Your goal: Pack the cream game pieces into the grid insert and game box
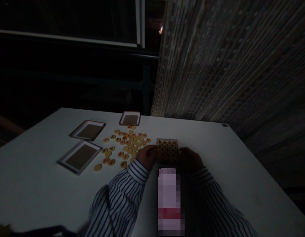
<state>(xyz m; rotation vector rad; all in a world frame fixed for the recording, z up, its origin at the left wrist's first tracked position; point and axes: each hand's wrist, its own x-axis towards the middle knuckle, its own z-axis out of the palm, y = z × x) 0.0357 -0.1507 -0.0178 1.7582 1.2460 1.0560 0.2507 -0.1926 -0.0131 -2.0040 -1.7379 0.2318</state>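
A small open box (167, 140) sits between the two hands, packed with rows of round pieces (167, 148). The left hand (147, 154) is at its left side with the fingers curled in, and the right hand (191, 159) touches its right side with the fingertips; whether either is clamped on the box, one cannot tell in the dim light. Loose discs (131, 145), some with red or dark characters and others plain, spread to the left of the left hand and beyond it. Past them, farther left of that hand, lie a grey-rimmed tray (80, 156) and a brown-rimmed tray (88, 130); a smaller tray (130, 119) lies ahead of the hand, slightly to its left. Nearer the person than both hands, between the striped sleeves (125, 191), is a bright pixelated rectangle (168, 191). The white table (241, 164) extends around the hands, and a strand curtain (216, 59) hangs beyond the right hand.
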